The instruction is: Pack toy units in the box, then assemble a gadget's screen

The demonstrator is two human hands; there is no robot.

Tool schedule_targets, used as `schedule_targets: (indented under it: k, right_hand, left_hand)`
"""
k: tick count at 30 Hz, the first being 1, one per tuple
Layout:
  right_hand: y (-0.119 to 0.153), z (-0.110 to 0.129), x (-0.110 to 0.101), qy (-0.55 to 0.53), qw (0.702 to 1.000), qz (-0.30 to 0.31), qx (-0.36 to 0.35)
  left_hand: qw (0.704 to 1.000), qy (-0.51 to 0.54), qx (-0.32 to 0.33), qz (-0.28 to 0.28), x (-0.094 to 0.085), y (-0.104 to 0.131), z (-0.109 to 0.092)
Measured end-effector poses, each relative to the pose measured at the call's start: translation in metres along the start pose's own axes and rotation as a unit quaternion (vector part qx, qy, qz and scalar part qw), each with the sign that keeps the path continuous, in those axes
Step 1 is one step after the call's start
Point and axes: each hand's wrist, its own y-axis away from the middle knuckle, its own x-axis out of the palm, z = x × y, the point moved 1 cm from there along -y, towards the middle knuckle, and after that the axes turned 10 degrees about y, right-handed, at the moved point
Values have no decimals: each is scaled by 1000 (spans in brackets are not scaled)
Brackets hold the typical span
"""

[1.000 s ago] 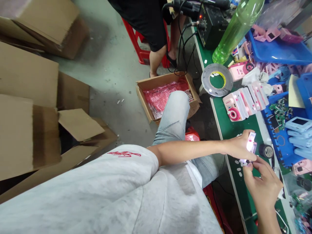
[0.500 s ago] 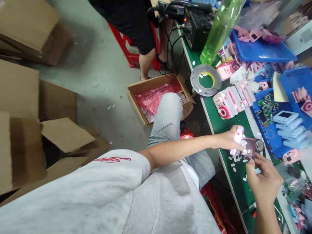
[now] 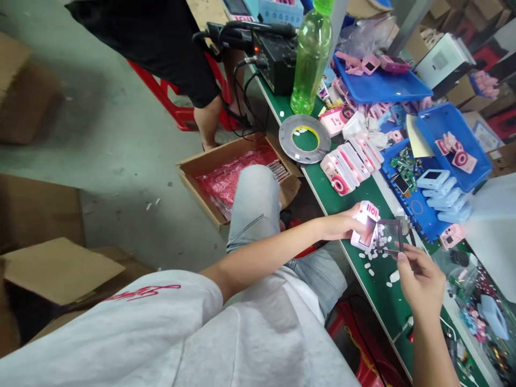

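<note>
My left hand [image 3: 347, 223] is closed around a small pink-and-white toy camera [image 3: 364, 228], its dark rectangular screen turned up and a bright glare on the casing. My right hand [image 3: 423, 279] pinches a clear square panel with a dark frame [image 3: 389, 236] by its near corner. The panel's far edge is beside the camera; I cannot tell whether they touch. Small white oval pieces [image 3: 371, 272] lie scattered on the green bench top [image 3: 363, 290] under both hands.
A tape roll [image 3: 286, 142] lies beside a row of pink cameras [image 3: 341, 180]. A green bottle [image 3: 308, 70] stands near a black soldering station [image 3: 278, 59]. Stacked light-blue cases [image 3: 447, 196] sit by blue trays [image 3: 427, 113]. A cardboard box [image 3: 197, 172] and a seated person's leg [image 3: 207, 121] are beyond my knee.
The view has shifted, so the bench appears farther left. The camera has turned and its screen now shows; the clear panel has come off to its right side.
</note>
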Motion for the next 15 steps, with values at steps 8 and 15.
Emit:
schedule_targets:
  k: [8,15]
  right_hand:
    - [1,-7,0,-200,965,15,169]
    - [4,-21,1,-292,933,-11,209]
  left_hand:
    - [997,45,-42,49,-10,-4,0]
    - [990,96,-66,83,-8,-4,-3]
